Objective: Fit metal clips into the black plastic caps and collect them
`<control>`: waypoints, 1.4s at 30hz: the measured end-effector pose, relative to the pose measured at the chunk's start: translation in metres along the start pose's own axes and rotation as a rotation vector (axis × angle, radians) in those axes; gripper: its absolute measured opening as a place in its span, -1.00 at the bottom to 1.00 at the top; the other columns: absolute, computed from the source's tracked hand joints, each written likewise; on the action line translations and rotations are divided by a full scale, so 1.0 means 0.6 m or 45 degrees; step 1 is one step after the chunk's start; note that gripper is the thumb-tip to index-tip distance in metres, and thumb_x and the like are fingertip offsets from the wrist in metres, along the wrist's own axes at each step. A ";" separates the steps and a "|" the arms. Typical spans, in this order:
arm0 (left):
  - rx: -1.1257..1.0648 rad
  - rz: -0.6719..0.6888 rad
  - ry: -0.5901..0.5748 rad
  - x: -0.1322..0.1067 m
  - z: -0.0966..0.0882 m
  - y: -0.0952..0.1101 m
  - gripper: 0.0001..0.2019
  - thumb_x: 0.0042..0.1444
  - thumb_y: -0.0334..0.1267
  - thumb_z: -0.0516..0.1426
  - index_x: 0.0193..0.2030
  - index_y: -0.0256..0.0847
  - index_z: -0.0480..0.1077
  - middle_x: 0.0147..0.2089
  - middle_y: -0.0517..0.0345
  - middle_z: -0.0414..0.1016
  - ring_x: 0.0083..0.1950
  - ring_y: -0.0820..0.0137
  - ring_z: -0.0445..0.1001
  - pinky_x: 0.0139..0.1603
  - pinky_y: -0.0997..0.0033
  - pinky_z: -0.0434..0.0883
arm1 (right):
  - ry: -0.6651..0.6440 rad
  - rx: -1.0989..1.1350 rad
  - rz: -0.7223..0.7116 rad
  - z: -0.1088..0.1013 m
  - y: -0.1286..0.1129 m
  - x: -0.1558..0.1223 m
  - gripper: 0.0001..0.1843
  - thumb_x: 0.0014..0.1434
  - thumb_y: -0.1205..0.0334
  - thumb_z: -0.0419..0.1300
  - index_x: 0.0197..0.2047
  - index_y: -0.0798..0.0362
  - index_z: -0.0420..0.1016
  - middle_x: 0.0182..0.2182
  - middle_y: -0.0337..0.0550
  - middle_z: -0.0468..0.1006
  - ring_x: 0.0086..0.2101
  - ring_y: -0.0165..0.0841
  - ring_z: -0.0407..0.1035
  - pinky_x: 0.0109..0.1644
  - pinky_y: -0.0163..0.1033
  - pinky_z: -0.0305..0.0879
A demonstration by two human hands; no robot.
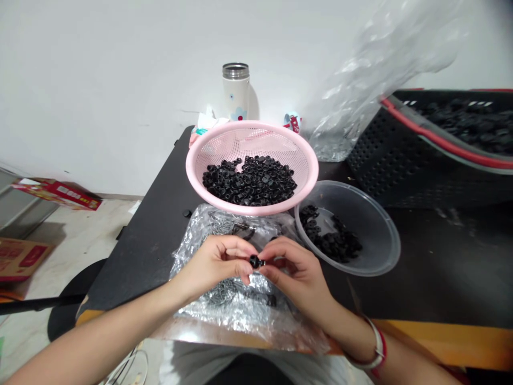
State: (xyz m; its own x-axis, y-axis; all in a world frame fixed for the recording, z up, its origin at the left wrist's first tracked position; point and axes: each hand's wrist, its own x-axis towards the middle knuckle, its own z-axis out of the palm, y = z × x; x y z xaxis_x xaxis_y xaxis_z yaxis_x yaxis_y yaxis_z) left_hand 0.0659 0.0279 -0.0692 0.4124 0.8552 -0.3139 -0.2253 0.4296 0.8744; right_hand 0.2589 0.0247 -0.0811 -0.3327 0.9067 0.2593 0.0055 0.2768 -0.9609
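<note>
I had the left hand and right hand drawn close together, both grips narrow, pinching one small black piece between the fingertips where the two hands met. The piece looked round, stubby and dark, with a slight sheen, though the fingers hid most of it and I could not tell its exact shape. Directly beneath the grip lay a crinkled silvery plastic bag with dark metal bits inside. Just ahead of the grip sat a pink mesh colander heaped with similar black rings. Ahead and to the right, a clear plastic bowl held a smaller pile. Farther right of the grip, a slotted black crate carried more, beside the dark surface under the bag.
</note>
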 end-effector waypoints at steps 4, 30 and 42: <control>0.078 0.020 -0.021 -0.004 -0.001 -0.005 -0.85 0.06 -0.38 0.29 -0.19 -0.28 0.57 -0.51 0.18 0.61 -0.49 0.54 0.56 -0.39 0.66 0.48 | 0.040 -0.012 0.013 0.003 -0.004 0.000 -0.89 0.11 0.35 0.36 -0.26 0.00 0.55 -0.38 -0.27 0.49 -0.38 -0.48 0.37 -0.35 -0.41 0.30; 0.377 0.232 -0.051 -0.006 0.002 -0.008 -0.80 0.10 -0.35 0.24 -0.11 -0.26 0.55 -0.43 0.16 0.60 -0.46 0.48 0.55 -0.37 0.52 0.50 | -0.001 0.039 0.021 0.005 -0.007 -0.004 -0.96 0.15 0.30 0.31 -0.29 0.04 0.53 -0.40 -0.22 0.49 -0.40 -0.44 0.36 -0.37 -0.35 0.30; 1.120 0.886 0.004 -0.010 -0.015 -0.010 -0.77 0.23 -0.30 0.19 0.01 -0.15 0.54 -0.24 0.11 0.45 -0.28 0.47 0.44 -0.29 0.51 0.38 | -0.166 0.635 0.598 0.005 -0.002 0.009 -0.65 -0.08 0.26 0.45 -0.24 0.03 0.43 -0.42 -0.31 0.41 -0.46 -0.50 0.28 -0.53 -0.49 0.28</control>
State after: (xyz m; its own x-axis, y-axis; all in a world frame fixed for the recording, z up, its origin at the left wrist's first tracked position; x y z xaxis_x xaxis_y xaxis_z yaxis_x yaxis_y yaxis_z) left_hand 0.0568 0.0227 -0.0756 0.4373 0.8304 0.3454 0.2965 -0.4957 0.8163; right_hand 0.2543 0.0286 -0.0789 -0.5119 0.8404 -0.1782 -0.2467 -0.3425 -0.9065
